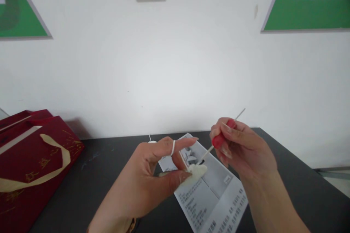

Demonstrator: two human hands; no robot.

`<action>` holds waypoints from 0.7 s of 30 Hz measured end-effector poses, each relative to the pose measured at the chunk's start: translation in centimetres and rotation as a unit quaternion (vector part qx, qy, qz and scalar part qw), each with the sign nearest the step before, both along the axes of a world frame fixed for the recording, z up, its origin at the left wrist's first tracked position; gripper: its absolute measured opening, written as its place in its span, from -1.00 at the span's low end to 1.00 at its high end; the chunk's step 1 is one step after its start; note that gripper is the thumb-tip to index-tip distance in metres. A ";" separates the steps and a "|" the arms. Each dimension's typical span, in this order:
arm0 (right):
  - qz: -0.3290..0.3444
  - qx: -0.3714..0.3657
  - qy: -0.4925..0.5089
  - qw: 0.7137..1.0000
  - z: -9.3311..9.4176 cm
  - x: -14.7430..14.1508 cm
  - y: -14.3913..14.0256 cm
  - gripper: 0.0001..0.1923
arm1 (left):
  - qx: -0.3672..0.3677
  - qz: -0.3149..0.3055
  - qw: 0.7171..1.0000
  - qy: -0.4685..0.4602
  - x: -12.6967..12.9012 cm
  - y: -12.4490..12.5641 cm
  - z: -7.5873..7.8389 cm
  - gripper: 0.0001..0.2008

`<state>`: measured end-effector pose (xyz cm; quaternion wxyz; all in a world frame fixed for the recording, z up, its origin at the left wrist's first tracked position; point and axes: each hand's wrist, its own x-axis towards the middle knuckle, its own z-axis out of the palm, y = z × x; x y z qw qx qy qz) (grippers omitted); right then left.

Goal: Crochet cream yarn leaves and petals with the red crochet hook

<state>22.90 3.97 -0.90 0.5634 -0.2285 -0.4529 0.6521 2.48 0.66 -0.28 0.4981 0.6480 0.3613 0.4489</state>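
My left hand [150, 182] pinches a small white crochet piece [199, 173] between thumb and fingers. White yarn [173, 148] loops round its index finger, which points to the right. In my right hand [248, 149] is a crochet hook [218, 141] with a red grip and a thin metal shaft, held slantwise like a pen. The hook's lower tip meets the upper edge of the white piece; whether it passes through a stitch is too small to tell. A bit of white material [152, 141] with a thread end shows behind my left hand, mostly hidden.
Beneath my hands a printed sheet [202, 211] with pictures and text lies on the dark table [109, 164]. Dark red gift bags [51, 145] with ribbon handles occupy the left side. A white wall [164, 62] rises behind the table, with green-edged frames [306, 14] on it.
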 end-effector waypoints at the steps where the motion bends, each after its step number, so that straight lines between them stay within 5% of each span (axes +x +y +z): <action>1: 0.001 -0.030 0.012 0.999 -0.1 -0.4 0.1 -0.81 | 0.026 0.040 0.999 0.001 0.2 -0.1 0.0 -0.67; 6: -0.027 -0.075 0.050 0.996 -0.2 -1.8 -0.3 -0.82 | 0.064 0.156 0.984 -0.053 0.9 -0.5 -0.1 -0.62; 16: -0.149 0.057 0.018 0.987 -0.7 -3.1 -1.9 -0.89 | 0.045 0.141 0.989 -0.016 0.4 0.4 -0.4 -0.80; 21: -0.265 0.196 -0.097 0.939 -1.4 -3.2 -2.7 -0.88 | -0.018 0.138 0.988 -0.075 1.0 0.9 -0.7 -0.94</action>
